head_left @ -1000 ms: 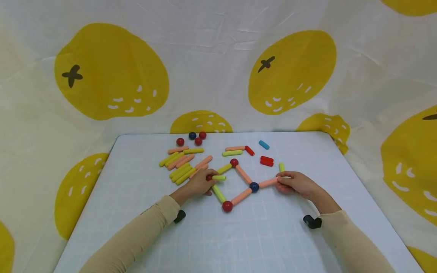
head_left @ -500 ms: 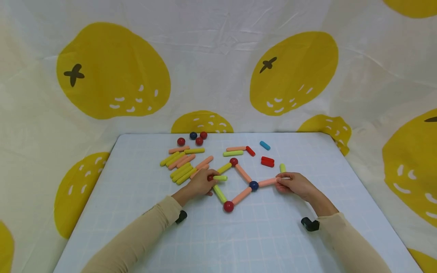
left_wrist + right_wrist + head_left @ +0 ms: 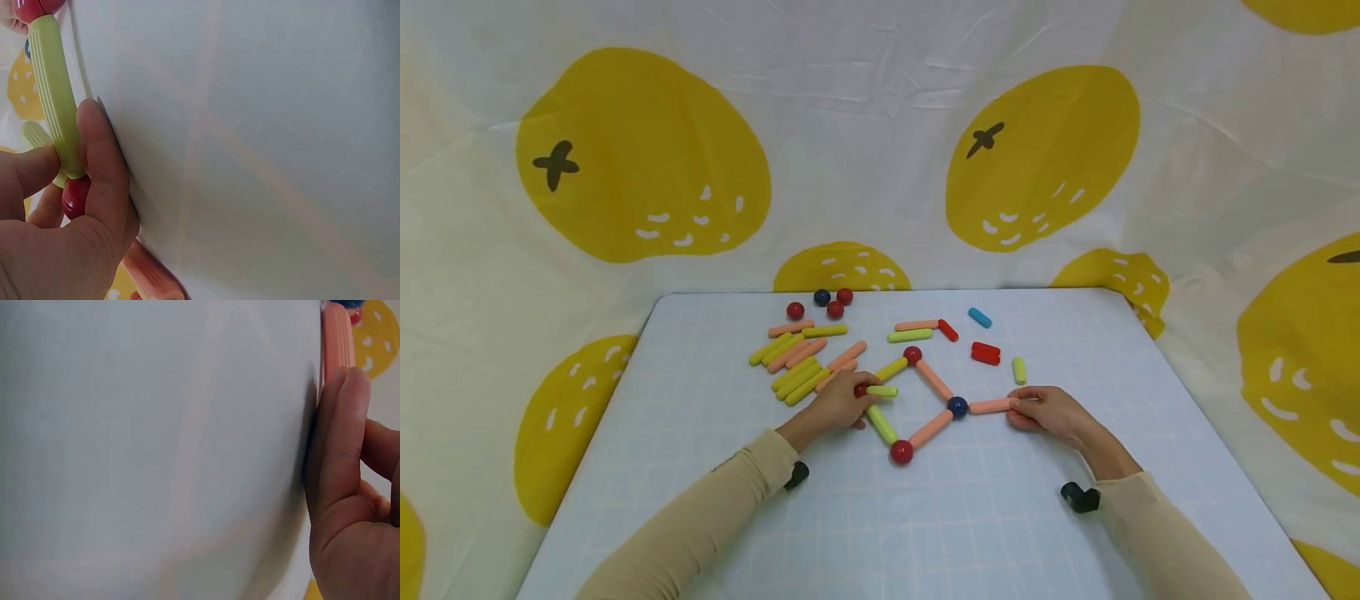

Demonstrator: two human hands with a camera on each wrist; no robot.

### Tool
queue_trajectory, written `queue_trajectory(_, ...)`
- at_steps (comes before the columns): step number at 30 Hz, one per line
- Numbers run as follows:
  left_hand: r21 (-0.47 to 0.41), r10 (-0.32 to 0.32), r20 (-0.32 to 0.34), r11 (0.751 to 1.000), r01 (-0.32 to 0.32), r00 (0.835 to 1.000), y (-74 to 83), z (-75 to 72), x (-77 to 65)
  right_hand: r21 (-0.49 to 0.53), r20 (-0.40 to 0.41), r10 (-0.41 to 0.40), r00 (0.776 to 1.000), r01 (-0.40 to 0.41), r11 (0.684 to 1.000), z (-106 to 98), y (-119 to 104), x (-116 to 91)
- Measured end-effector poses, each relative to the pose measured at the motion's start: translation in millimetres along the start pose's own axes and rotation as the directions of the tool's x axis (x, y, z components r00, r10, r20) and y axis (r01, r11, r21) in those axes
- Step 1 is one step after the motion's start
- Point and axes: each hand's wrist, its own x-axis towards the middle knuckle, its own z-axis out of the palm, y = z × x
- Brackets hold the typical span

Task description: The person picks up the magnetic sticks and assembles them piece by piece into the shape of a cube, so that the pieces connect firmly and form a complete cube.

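Four-sided shape of magnetic-looking rods and balls lies mid-table in the head view. My left hand [image 3: 844, 402] grips its left corner, a red ball [image 3: 75, 197] with lime rods joined to it; one lime rod [image 3: 882, 391] points inward. In the left wrist view, thumb and fingers surround that ball and the end of a lime rod [image 3: 53, 87]. A dark blue ball [image 3: 957, 407] forms the right corner, where two salmon rods [image 3: 931, 429] meet. My right hand [image 3: 1047, 410] pinches the outer end of another salmon rod [image 3: 991, 406], whose inner end is right at the blue ball.
Yellow and salmon rods [image 3: 797, 375] lie in a pile beyond my left hand, with several balls [image 3: 835, 309] behind. Short red rods [image 3: 986, 353], a blue rod [image 3: 980, 317] and a lime rod [image 3: 1018, 370] lie at the right. A fruit-print cloth [image 3: 865, 167] hangs behind the table.
My right hand has moved slightly toward me, swinging the outer end of the salmon rod nearer so it lies more level. More of the lime rod behind it shows. My left hand stays in place.
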Motion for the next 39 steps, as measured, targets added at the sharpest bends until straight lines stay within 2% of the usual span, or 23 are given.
queue_trajectory(2,0.002,-0.002,-0.002,1.0,0.002,1.0,0.2,0.0,-0.4,-0.025,-0.008,-0.001,1.0,0.0,1.0,-2,3,-1)
queue_trajectory(3,0.002,-0.001,-0.002,1.0,0.001,1.0,0.2,-0.2,-0.7,0.004,-0.007,0.003,1.0,-0.003,1.0,-4,4,-1)
queue_trajectory(6,-0.003,0.0,0.001,1.0,0.0,1.0,0.2,-1.0,-1.3,0.139,0.009,-0.01,1.0,0.008,0.99,-9,5,-5)
queue_trajectory(8,-0.01,0.001,0.005,1.0,-0.001,1.0,-0.3,-1.5,-1.1,0.265,0.018,-0.026,1.0,0.02,0.964,-12,2,-8)
queue_trajectory(10,-0.017,0.002,0.01,1.0,-0.002,1.0,-0.8,-2.2,-0.8,0.318,0.015,-0.033,0.999,0.027,0.948,-10,-5,-11)
queue_trajectory(13,-0.023,0.002,0.014,1.0,-0.001,1.0,-1.4,-2.7,-0.2,0.378,0.005,-0.031,1.0,0.027,0.925,2,-21,-16)
queue_trajectory(17,-0.028,-0.002,0.015,1.0,0.002,1.0,-1.7,-2.1,-0.1,0.387,-0.029,-0.034,0.999,0.043,0.921,27,-47,-22)
queue_trajectory(22,-0.052,-0.009,0.014,0.999,0.009,1.0,-2.2,-0.3,0.0,0.329,-0.087,-0.094,0.992,0.117,0.937,58,-76,-29)
queue_trajectory(28,-0.052,-0.017,0.008,0.999,0.017,1.0,-1.5,1.9,2.3,0.263,-0.147,-0.157,0.977,0.192,0.946,84,-90,-30)
queue_trajectory(33,-0.043,-0.027,0.006,0.999,0.027,1.0,-0.6,1.4,2.4,0.18,-0.183,-0.211,0.96,0.244,0.953,92,-93,-33)
queue_trajectory(36,-0.03,-0.016,0.002,0.999,0.016,1.0,-0.4,0.1,2.0,0.083,-0.179,-0.275,0.944,0.293,0.952,91,-91,-36)
queue_trajectory(39,-0.014,0.005,-0.002,1.0,-0.005,1.0,-0.4,-0.6,1.2,-0.057,-0.156,-0.356,0.921,0.352,0.934,89,-89,-36)
